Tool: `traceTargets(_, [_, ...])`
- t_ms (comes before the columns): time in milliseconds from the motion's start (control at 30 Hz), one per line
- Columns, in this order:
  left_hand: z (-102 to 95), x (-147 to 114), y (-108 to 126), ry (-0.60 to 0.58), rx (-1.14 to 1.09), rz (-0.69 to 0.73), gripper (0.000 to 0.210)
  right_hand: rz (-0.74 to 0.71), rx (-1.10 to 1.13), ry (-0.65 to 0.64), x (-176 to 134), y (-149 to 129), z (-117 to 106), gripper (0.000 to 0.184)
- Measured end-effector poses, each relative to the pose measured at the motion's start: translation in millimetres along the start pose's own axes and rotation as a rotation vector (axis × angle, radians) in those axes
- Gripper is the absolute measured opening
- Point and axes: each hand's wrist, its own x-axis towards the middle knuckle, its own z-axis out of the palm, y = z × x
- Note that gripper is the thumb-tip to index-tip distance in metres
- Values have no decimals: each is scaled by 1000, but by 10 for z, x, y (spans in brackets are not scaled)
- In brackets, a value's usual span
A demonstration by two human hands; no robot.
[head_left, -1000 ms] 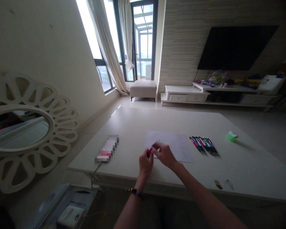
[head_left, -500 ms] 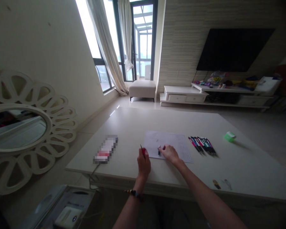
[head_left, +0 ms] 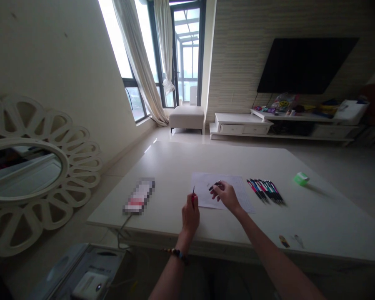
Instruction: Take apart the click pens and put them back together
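Observation:
My left hand [head_left: 190, 213] is closed around a red pen piece [head_left: 193, 200], whose thin dark end points up. Between the fingertips of my right hand [head_left: 227, 196] is a short black pen part [head_left: 214, 186], held tilted just above a sheet of paper [head_left: 203, 181]. A tiny grey mark or object lies on the paper beside it, too small to make out. To the right of the sheet, several pens [head_left: 265, 191] in different colours lie side by side on the white table [head_left: 187, 160].
A bright green box-like item [head_left: 301, 179] sits at the table's right. Close to the front edge lie a small yellow-and-black object [head_left: 283, 241] and a thin pale item [head_left: 298, 240]. On the left is a blurred-out phone-like device [head_left: 139, 196] with a cable hanging over the edge.
My right hand has lifted the black pen part and tipped it from upright to slanting. My left hand has shifted slightly right, and its pen piece now stands more upright.

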Motion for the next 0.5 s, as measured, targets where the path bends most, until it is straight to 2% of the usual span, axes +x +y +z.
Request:
traceTargets(67, [-6,-5,6,-41,32,26,26,-110,75,-8,-74,-180,-18,27])
traceTargets(133, [-9,-8,9,-62,57,31,25,-180,44,-7,-114,-310,-30,27])
traceTargets(233, [-3,-3,2,-54,62,40,24,-204,-64,58,-77,-283,-66,21])
traceTargets(333, [14,8,-16,-3,41,60,25,-46,-10,129,66,-2,-112,18])
traceTargets(433, [32,15,-36,39,27,62,25,198,91,101,248,298,-114,21])
traceTargets(500, [37,14,-44,41,26,59,25,287,106,65,368,405,-80,26])
